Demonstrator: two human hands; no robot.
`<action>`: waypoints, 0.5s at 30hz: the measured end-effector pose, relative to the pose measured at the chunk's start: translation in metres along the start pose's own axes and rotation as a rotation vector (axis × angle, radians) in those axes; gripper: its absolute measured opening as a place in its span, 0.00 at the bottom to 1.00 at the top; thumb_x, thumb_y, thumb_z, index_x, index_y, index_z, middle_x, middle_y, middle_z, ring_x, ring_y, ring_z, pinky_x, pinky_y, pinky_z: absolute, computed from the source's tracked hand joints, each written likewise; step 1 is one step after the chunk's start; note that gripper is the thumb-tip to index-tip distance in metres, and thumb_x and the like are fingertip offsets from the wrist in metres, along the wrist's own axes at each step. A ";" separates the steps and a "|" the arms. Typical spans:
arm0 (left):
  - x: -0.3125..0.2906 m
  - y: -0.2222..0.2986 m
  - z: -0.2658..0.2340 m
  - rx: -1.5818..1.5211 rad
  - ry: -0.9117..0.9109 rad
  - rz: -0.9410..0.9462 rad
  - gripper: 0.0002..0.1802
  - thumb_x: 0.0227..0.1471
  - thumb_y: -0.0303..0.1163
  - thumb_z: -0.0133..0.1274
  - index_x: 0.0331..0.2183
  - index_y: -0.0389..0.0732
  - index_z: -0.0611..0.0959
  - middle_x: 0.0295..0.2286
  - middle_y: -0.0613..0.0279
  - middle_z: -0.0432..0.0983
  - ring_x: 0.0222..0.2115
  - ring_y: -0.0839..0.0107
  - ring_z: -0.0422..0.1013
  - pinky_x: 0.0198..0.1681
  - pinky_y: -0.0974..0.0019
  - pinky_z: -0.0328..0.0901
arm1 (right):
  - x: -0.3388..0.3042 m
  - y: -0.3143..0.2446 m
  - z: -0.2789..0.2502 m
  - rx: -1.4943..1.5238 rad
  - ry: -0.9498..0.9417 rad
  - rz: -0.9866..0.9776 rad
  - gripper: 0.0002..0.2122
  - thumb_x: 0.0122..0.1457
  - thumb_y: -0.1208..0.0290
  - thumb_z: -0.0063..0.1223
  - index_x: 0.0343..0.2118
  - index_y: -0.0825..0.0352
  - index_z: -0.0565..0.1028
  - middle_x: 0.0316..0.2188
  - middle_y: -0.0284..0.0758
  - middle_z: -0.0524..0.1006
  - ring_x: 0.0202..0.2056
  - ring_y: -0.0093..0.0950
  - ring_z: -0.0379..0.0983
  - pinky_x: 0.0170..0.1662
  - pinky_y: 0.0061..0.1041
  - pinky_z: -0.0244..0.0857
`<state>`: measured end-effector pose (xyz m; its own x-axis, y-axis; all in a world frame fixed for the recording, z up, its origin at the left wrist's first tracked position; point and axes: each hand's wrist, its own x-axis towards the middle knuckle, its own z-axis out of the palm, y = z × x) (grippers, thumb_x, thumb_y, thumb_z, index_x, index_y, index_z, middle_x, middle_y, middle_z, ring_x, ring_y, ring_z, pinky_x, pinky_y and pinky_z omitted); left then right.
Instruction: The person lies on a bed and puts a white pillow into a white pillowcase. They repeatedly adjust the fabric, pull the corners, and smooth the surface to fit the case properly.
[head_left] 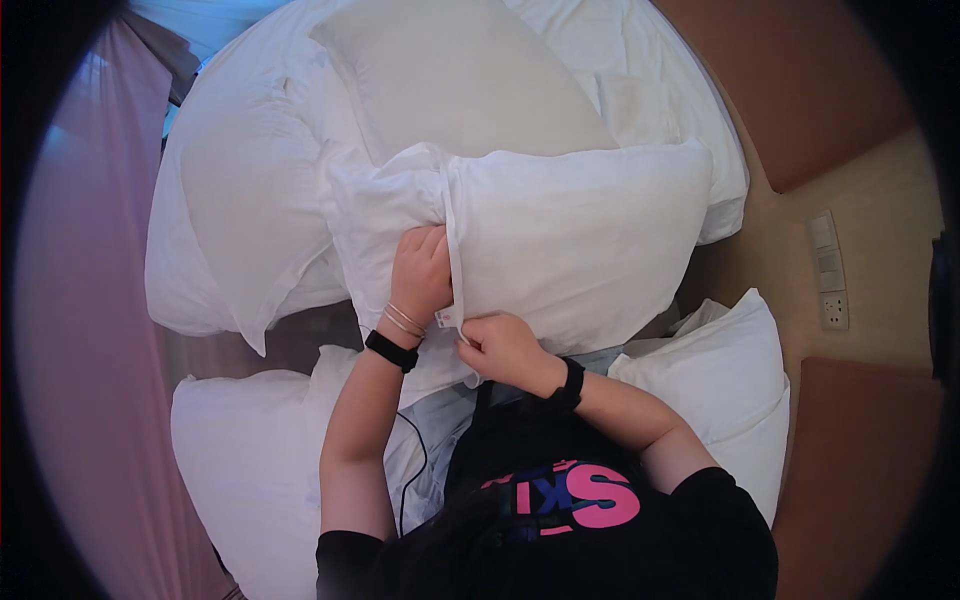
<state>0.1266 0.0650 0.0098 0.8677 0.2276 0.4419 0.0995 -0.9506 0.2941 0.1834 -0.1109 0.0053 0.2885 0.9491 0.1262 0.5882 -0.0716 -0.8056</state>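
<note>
A plump white pillowcase [585,240] with a pillow filling it lies crosswise in front of me, its hemmed edge running up and down near the middle. Left of that hem, loose white fabric [378,205] bunches up. My left hand [422,270] is closed on the pillowcase beside the hem, its fingertips hidden in the folds. Lower and to the right, my right hand [505,350] pinches the lower end of the hem, close to a small white tag [446,318].
Another white pillow [460,75] lies beyond, on a bed with white bedding [235,190]. More white pillows rest at near left [245,450] and near right [725,370]. A pink curtain [95,300] hangs left; brown panels [800,90] and a socket strip [829,270] are right.
</note>
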 end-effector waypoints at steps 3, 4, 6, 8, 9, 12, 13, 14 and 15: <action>0.006 0.007 0.000 0.162 0.247 -0.045 0.24 0.48 0.36 0.50 0.47 0.34 0.76 0.47 0.53 0.70 0.50 0.54 0.64 0.55 0.50 0.54 | 0.000 -0.001 0.004 -0.033 0.039 -0.013 0.10 0.51 0.66 0.54 0.19 0.67 0.71 0.20 0.42 0.74 0.26 0.45 0.73 0.30 0.43 0.66; 0.012 0.010 0.001 0.269 0.246 -0.106 0.24 0.49 0.36 0.50 0.47 0.34 0.76 0.48 0.53 0.70 0.52 0.55 0.63 0.56 0.49 0.53 | 0.001 0.000 0.002 -0.040 0.021 -0.010 0.11 0.51 0.66 0.54 0.19 0.67 0.71 0.20 0.42 0.74 0.26 0.45 0.73 0.30 0.43 0.66; 0.023 0.016 0.000 0.482 0.232 -0.237 0.24 0.50 0.37 0.49 0.48 0.35 0.76 0.50 0.54 0.69 0.55 0.57 0.61 0.59 0.48 0.49 | 0.000 0.003 0.001 -0.042 -0.021 -0.023 0.11 0.51 0.65 0.55 0.19 0.67 0.71 0.21 0.42 0.74 0.26 0.44 0.73 0.30 0.42 0.66; 0.021 0.013 0.004 0.409 0.121 -0.190 0.25 0.50 0.38 0.49 0.49 0.36 0.76 0.52 0.54 0.68 0.58 0.58 0.58 0.60 0.47 0.45 | 0.004 0.004 -0.006 -0.043 -0.064 -0.069 0.13 0.51 0.64 0.56 0.19 0.67 0.71 0.20 0.41 0.73 0.26 0.44 0.73 0.29 0.41 0.66; 0.021 0.012 0.005 0.373 0.069 -0.169 0.25 0.50 0.39 0.48 0.49 0.37 0.76 0.53 0.54 0.67 0.59 0.59 0.56 0.61 0.47 0.43 | 0.005 0.000 -0.012 -0.027 0.013 -0.041 0.13 0.52 0.63 0.57 0.19 0.67 0.70 0.19 0.41 0.73 0.25 0.43 0.72 0.28 0.40 0.66; 0.018 0.015 -0.001 0.189 0.008 -0.088 0.26 0.50 0.40 0.48 0.50 0.38 0.76 0.54 0.55 0.67 0.60 0.59 0.55 0.61 0.46 0.43 | 0.013 -0.019 -0.034 0.035 0.258 0.086 0.14 0.52 0.62 0.59 0.21 0.66 0.70 0.18 0.40 0.72 0.23 0.41 0.72 0.26 0.37 0.65; 0.019 0.017 -0.003 0.204 -0.002 -0.072 0.26 0.50 0.40 0.48 0.49 0.38 0.77 0.54 0.56 0.67 0.61 0.59 0.55 0.62 0.46 0.43 | 0.020 -0.022 -0.042 0.063 0.345 0.155 0.14 0.52 0.62 0.61 0.22 0.66 0.70 0.18 0.39 0.72 0.22 0.40 0.72 0.26 0.36 0.64; 0.021 0.020 -0.005 0.220 -0.011 -0.054 0.26 0.50 0.40 0.48 0.49 0.38 0.77 0.54 0.56 0.67 0.61 0.59 0.55 0.62 0.46 0.43 | 0.028 -0.023 -0.047 0.091 0.434 0.221 0.14 0.52 0.62 0.62 0.23 0.66 0.70 0.17 0.39 0.72 0.21 0.39 0.71 0.25 0.36 0.64; 0.022 0.022 -0.006 0.237 -0.021 -0.035 0.26 0.50 0.41 0.48 0.49 0.39 0.77 0.54 0.56 0.68 0.61 0.59 0.55 0.62 0.46 0.43 | 0.034 -0.021 -0.049 0.061 0.409 0.262 0.14 0.53 0.62 0.60 0.24 0.66 0.70 0.18 0.40 0.72 0.22 0.40 0.72 0.26 0.36 0.64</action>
<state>0.1452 0.0503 0.0308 0.8713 0.2595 0.4164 0.2394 -0.9657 0.1009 0.2182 -0.0918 0.0546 0.7010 0.7025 0.1225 0.4148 -0.2621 -0.8713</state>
